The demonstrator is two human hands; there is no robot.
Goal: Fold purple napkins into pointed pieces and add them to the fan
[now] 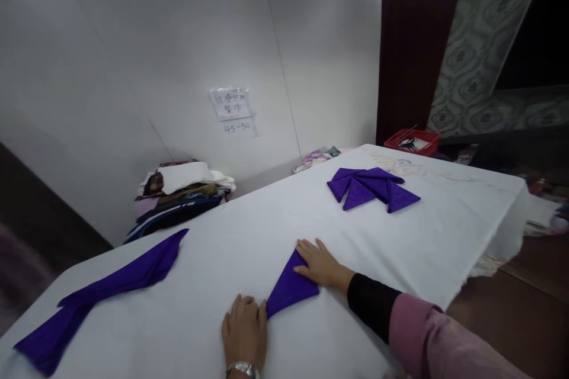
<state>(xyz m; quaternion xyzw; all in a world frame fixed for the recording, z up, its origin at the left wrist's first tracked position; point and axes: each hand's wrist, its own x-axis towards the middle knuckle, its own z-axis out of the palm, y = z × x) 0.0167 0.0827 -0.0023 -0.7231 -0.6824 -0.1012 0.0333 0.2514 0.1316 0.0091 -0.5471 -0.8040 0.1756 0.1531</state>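
A purple cloth napkin (290,287), folded into a flat triangle, lies on the white-covered table in front of me. My right hand (319,263) rests on its upper right edge, palm down with the fingers spread. At the napkin's lower left point is my left hand (245,328), wearing a metal wristband; its fingers are bent and close together, with the thumb side against that tip. Farther back on the right, several folded purple napkins (373,183) overlap in a fan. More purple cloth (122,275), loosely folded and elongated, lies at the left.
A white tablecloth (213,266) covers the long table. Behind it, a pile of folded clothes (182,192) stands against the pale wall, below paper signs (232,108). A red basket (413,142) sits beyond the far right edge, near a dark door (418,41).
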